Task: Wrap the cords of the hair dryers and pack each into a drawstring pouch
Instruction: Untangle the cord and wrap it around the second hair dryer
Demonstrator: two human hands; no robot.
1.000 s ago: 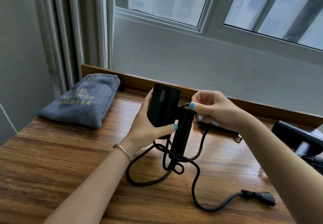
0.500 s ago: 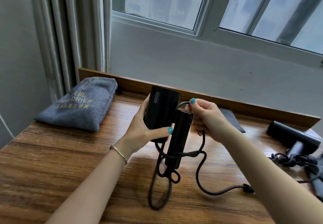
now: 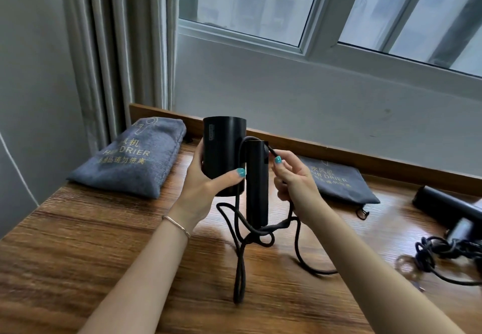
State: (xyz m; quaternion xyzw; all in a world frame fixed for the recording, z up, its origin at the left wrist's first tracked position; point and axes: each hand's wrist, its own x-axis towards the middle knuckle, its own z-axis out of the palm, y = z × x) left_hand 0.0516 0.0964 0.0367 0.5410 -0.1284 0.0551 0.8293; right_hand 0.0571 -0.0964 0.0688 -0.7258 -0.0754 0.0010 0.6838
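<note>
My left hand [image 3: 206,185] grips the barrel of a black folded hair dryer [image 3: 224,151], held upright above the wooden table [image 3: 78,242]. Its handle [image 3: 257,182] hangs folded down beside the barrel. My right hand [image 3: 292,179] pinches the black cord [image 3: 240,268] where it passes over the top of the handle. Below, the cord hangs in loops down to the table. A flat grey drawstring pouch [image 3: 339,182] lies behind my right hand. A stuffed grey pouch [image 3: 130,161] lies at the back left. A second black hair dryer [image 3: 446,208] with its tangled cord [image 3: 443,250] lies at the right edge.
A raised wooden lip [image 3: 339,151] runs along the table's back edge under the window wall. Grey curtains [image 3: 117,46] hang at the back left. The plug end of the held cord is hidden behind my right forearm.
My right hand has carried the cord over the top of the handle and down its right side. The hanging loops have shifted, and the plug has gone out of sight.
</note>
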